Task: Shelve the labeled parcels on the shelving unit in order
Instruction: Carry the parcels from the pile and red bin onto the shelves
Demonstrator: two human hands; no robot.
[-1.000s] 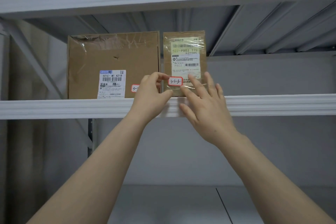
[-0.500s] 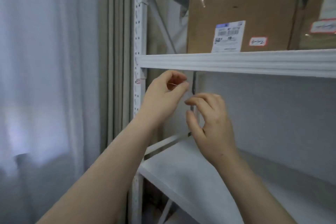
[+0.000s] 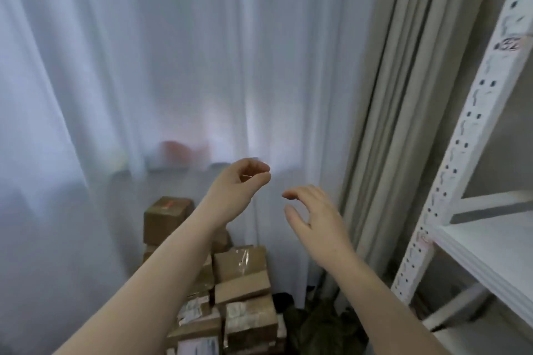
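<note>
Head view: left hand [image 3: 242, 181] curled, thumb on fingertips, grip unclear; right hand [image 3: 314, 216] loosely open, empty; cardboard parcels [image 3: 245, 282] piled askew below.

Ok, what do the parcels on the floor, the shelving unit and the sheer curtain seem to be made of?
Parcels: brown cardboard, matte, with glossy clear tape and white paper labels. Shelving unit: probably painted metal, smooth white, judging by the perforated upright. Sheer curtain: thin translucent fabric, with light passing through its folds.
</note>
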